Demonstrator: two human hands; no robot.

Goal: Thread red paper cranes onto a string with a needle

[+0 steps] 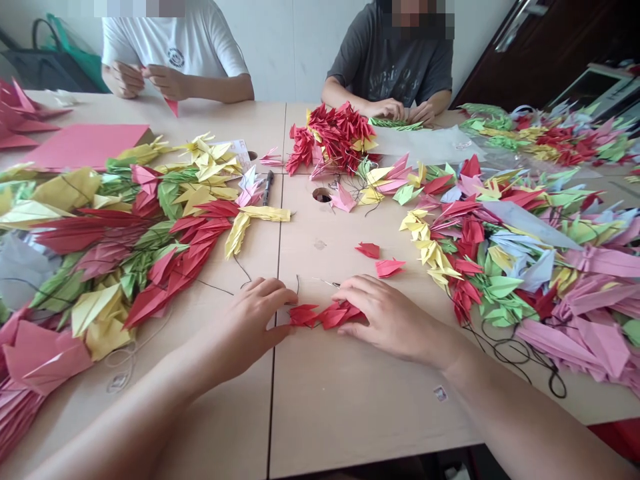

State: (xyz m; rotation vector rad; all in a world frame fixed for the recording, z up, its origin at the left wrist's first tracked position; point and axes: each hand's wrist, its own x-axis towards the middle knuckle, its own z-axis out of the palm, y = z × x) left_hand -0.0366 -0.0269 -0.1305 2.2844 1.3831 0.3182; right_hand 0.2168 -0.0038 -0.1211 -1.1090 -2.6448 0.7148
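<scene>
Red folded-paper cranes [320, 315] lying between both hands on pale wooden tabletop [320, 413]; left hand [245, 327] loosely curled just beside them, right hand [395, 317] spread, pressing down. Stringing step, seemingly; next move needing thin dark thread [215, 287] pinched.

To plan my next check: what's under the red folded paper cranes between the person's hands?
The red folded paper cranes rest on the pale wooden tabletop, touched by the left hand and right hand. Whatever lies beneath them is covered; a dark thread shows beyond them.
</scene>
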